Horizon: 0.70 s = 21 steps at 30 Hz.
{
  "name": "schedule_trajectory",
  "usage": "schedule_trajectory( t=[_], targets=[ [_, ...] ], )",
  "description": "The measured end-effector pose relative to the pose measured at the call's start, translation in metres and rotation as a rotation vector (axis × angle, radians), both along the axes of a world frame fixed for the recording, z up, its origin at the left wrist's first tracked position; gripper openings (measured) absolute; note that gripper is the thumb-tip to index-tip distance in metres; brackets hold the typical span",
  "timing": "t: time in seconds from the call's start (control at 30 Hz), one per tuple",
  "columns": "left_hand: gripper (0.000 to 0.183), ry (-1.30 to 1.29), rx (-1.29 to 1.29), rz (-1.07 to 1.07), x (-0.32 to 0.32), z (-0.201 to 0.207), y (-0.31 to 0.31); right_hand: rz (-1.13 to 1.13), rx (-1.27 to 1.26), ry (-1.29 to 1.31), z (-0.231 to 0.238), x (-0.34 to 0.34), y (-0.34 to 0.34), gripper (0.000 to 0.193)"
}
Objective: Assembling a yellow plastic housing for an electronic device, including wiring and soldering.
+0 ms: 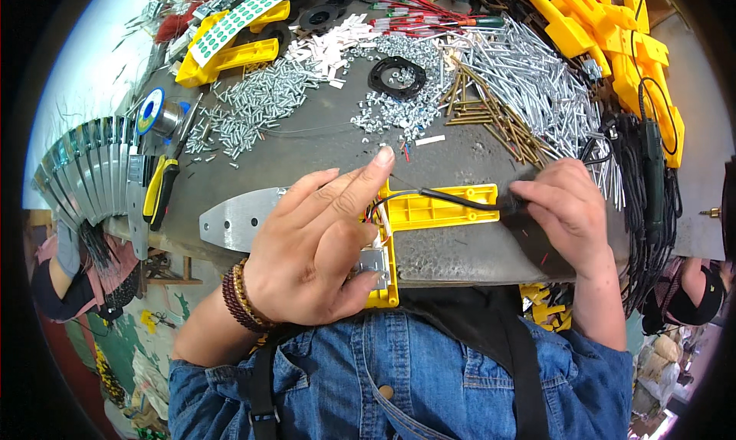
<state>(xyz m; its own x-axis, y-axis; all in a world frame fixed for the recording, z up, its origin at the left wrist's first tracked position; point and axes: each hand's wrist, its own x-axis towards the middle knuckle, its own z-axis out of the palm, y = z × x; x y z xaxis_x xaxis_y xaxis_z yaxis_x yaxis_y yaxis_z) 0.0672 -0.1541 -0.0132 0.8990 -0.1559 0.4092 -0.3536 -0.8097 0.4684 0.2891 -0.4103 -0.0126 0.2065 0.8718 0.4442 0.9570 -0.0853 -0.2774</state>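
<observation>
A yellow plastic tool housing point(445, 208) lies at the table's front edge, its handle pointing right. Inside it sit a grey metal part point(371, 267) and thin wires point(381, 219). From its left side a pointed silver metal plate with holes point(230, 222) sticks out. My left hand point(314, 241) lies over the housing and steadies it, thumb and a bent finger on the metal part, other fingers stretched forward. My right hand point(566, 210) is closed on a black cable point(460, 201) that runs leftward over the handle into the housing.
Piles of short screws point(264, 99), nuts point(399, 114), and long silver bolts point(521, 72) cover the table's far side. Yellow-handled pliers point(159, 191) and a solder spool point(157, 114) lie left. Yellow housings point(613, 37) and coiled black cords point(648, 202) crowd the right.
</observation>
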Motion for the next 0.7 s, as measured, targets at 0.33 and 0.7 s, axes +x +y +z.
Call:
schedule_trajectory(
  t=[0.33, 0.7],
  targets=[
    [0.065, 0.005, 0.085, 0.021, 0.002, 0.006, -0.007, 0.013, 0.053, -0.063, -0.012, -0.007, 0.006, 0.027],
    [0.054, -0.023, 0.109, 0.046, -0.002, 0.007, -0.002, -0.05, -0.159, -0.007, 0.036, 0.037, 0.003, 0.024]
  ],
)
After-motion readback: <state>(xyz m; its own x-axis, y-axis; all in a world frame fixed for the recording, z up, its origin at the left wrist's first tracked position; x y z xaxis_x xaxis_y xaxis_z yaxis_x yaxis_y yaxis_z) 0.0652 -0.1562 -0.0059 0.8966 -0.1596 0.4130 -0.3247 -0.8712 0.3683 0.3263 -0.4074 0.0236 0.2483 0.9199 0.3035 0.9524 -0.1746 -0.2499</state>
